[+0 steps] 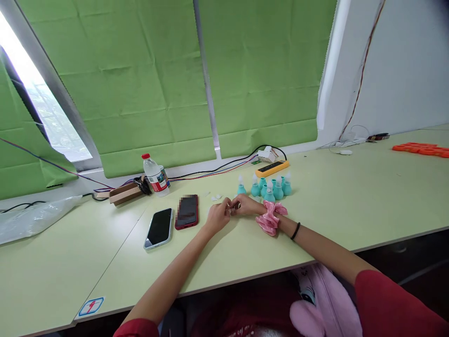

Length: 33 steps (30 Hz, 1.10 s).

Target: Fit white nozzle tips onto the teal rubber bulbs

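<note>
My left hand [219, 216] and my right hand [244, 205] meet just above the table, fingertips pinched together. Between them is a small whitish piece [231, 211], mostly hidden by the fingers, so its kind is unclear. Right behind my right hand stands a cluster of several teal bulb-shaped bottles [269, 193], some topped with translucent pointed nozzles. One teal bottle with a nozzle [241, 187] stands apart, to the left of the cluster. Small translucent white pieces [216, 197] lie on the table behind my left hand.
Left of my hands lie a red-cased phone [187, 212] and a light-cased phone [158, 229]. Farther back are a red-capped bottle [155, 175], a cardboard box [128, 193], cables and a yellow-orange device [272, 168]. Orange trays [423, 149] lie far right; the table [336, 201] has its edge near me.
</note>
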{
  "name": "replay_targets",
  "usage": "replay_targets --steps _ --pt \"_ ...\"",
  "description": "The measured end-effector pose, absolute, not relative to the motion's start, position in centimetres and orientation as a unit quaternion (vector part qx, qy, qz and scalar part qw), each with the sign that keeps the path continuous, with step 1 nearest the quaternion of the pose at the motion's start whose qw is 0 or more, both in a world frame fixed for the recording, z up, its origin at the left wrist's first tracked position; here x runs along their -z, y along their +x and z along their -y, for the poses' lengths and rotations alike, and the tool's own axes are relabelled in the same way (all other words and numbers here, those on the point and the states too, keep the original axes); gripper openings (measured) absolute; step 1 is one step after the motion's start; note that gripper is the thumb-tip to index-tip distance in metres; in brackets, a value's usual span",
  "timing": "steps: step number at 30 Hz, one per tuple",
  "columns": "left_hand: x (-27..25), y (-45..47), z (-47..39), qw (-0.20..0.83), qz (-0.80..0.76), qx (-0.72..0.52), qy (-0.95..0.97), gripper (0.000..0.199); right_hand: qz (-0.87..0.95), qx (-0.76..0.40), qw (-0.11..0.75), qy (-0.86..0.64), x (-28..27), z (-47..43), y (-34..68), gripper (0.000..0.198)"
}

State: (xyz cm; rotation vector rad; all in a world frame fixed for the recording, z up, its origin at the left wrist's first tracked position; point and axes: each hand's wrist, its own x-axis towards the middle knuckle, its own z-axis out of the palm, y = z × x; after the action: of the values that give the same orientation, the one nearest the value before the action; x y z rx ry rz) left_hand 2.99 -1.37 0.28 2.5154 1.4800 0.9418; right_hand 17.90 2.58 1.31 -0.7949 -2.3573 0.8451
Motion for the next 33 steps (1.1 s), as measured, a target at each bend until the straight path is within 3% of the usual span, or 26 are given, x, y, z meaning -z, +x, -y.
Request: replay_targets --steps 3,6,12,18,33 --pt "-0.5 2.3 0.8 0.135 -0.484 -0.410 0.761 0.021 0.864 -0.300 0.278 -0.295 -1.2 -2.6 17.8 0.025" --pt "-1.0 1.7 0.5 0.178 -0.473 -0.427 0.749 0.006 0.857 -0.292 0.303 -0.299 -1.2 -2.7 17.6 0.026" --pt "-1.0 1.0 -0.3 0.268 -0.457 -0.407 0.744 0.029 0.840 -0.274 0.353 -0.307 -1.2 -2.6 17.2 0.024" --pt "-1.4 0.8 -0.3 0.456 -0.445 -0.345 0.689 0.034 0.842 -0.261 0.355 -0.311 -1.2 -2.5 17.1 0.019" --pt "-1.1 0.5 -0.3 0.450 -0.420 -0.321 0.720 0.031 0.863 -0.203 0.371 -0.277 -1.3 -2.0 16.8 0.019"
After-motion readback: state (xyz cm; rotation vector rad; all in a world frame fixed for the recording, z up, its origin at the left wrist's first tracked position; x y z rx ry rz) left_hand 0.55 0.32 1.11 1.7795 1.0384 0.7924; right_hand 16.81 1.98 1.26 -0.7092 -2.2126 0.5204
